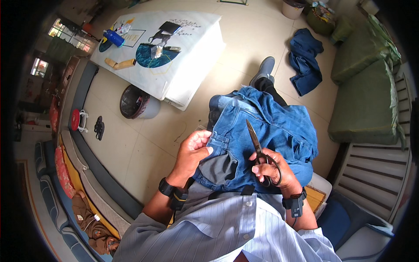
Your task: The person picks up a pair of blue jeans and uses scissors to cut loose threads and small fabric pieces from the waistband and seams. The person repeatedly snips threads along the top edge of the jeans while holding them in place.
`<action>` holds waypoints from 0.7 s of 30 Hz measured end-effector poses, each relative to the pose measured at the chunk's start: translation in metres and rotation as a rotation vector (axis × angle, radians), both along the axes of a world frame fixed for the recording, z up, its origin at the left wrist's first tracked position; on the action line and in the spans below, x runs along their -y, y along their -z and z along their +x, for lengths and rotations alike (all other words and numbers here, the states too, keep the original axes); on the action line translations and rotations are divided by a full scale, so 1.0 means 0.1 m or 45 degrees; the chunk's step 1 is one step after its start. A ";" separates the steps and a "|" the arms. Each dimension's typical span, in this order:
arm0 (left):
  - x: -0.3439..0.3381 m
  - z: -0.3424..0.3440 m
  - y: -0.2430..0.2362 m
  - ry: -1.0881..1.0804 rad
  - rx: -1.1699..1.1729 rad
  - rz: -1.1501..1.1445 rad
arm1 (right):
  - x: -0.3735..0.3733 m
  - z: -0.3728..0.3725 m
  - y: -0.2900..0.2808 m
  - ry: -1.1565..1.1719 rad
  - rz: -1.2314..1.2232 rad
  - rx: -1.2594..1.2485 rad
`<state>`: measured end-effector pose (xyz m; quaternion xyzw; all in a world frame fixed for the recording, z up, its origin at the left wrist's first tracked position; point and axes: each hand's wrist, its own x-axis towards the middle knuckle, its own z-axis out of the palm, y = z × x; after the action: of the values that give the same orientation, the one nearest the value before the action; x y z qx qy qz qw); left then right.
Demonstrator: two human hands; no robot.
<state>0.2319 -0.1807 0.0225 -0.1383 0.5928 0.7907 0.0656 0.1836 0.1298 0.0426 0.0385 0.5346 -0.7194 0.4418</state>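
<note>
A pair of blue jeans lies bunched across my lap, its waistband toward my left and a grey pocket lining turned up near my body. At the waistband edge, my left hand pinches the denim between thumb and fingers, close to a belt loop. Dark metal scissors are in my right hand, with fingers through and around the handles. Their blades look closed and point away from me over the jeans, apart from the left hand.
A table with a white printed cover stands ahead, bearing a blue bottle and a dark flat case. Beside it is a waste bin. More jeans lie on the floor near green cushions and a slatted bench.
</note>
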 end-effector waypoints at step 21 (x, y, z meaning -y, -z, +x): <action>-0.40 -0.09 -0.34 -0.075 -0.207 -0.396 | 0.81 -0.26 -0.22 0.073 0.243 -1.039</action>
<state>0.2228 -0.1409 0.0563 -0.0996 0.7068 0.6998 -0.0280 0.1575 0.0489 0.0647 -0.1941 0.7288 -0.6348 0.1679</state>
